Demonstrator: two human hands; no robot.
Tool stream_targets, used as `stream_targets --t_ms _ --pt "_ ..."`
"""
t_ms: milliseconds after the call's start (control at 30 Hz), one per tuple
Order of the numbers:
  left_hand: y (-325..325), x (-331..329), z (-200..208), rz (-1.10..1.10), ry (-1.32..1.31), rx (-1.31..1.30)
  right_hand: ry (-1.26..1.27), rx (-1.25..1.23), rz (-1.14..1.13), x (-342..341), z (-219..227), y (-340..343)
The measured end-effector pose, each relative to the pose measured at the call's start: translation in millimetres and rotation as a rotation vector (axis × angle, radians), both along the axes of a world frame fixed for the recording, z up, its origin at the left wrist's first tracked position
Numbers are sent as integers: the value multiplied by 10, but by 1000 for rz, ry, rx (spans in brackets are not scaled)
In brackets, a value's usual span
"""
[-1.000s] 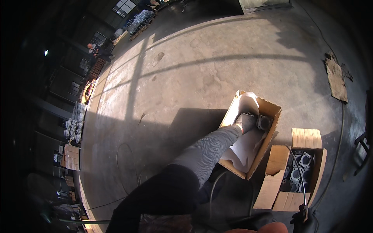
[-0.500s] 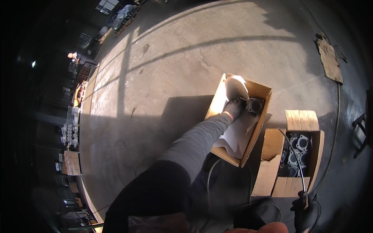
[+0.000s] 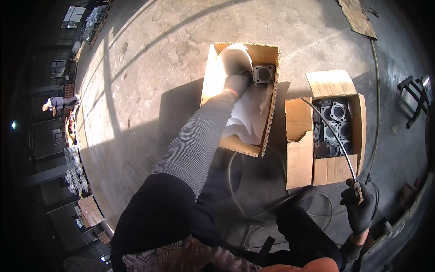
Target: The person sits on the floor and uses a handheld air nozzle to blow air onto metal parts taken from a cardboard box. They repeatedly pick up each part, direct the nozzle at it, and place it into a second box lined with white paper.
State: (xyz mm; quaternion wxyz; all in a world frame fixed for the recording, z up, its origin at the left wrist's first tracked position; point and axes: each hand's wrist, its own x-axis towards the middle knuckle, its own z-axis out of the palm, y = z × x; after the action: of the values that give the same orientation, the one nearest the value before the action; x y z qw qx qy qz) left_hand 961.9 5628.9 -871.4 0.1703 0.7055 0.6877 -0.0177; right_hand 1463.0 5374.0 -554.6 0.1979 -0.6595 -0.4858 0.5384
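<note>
My left hand (image 3: 237, 83), in a grey glove, reaches into a tall cardboard box (image 3: 210, 77) lined with white paper (image 3: 244, 115). Its fingers close around a metal casting (image 3: 246, 72), partly hidden by the glove. Beside it in the box sits another metal casting with a square flange and round bore (image 3: 263, 75). At the lower right, my right hand (image 3: 358, 207), also gloved, grips an air blow gun with a long, curved metal tube (image 3: 336, 135). The tube reaches across an open carton (image 3: 361, 131) of similar flanged castings (image 3: 338, 111).
Carton flaps (image 3: 299, 158) spread outward. An air hose (image 3: 375, 109) runs along the floor at right, near a flat cardboard piece (image 3: 358, 18) and a dark metal stand (image 3: 414, 102). Looped hose (image 3: 232, 181) lies near my legs. Another person (image 3: 59, 103) stands far left.
The view has shifted, so both boxes appear higher and further left. My left hand stays at the casting inside the box; my right hand still grips the blow gun.
</note>
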Motion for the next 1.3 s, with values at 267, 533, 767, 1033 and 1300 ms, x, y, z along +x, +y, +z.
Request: stream_targets --t_ms 267,533,767,1033,1300 --pt "55 -19 161 -289 388 -73 4 41 -85 135 132 -163" --pt "-339 1038 2696 -591 302 -331 -209 67 -281 761 321 -696" --pt "-670 3020 2001 -743 -247 -167 -378 -53 -256 895 -30 -885" --pt "-398 3924 267 -501 84 220 -137 -188 -387 922 -293 -936" --pt "-248 3606 704 -474 -303 39 -74 -75 -385 1057 -289 -1037"
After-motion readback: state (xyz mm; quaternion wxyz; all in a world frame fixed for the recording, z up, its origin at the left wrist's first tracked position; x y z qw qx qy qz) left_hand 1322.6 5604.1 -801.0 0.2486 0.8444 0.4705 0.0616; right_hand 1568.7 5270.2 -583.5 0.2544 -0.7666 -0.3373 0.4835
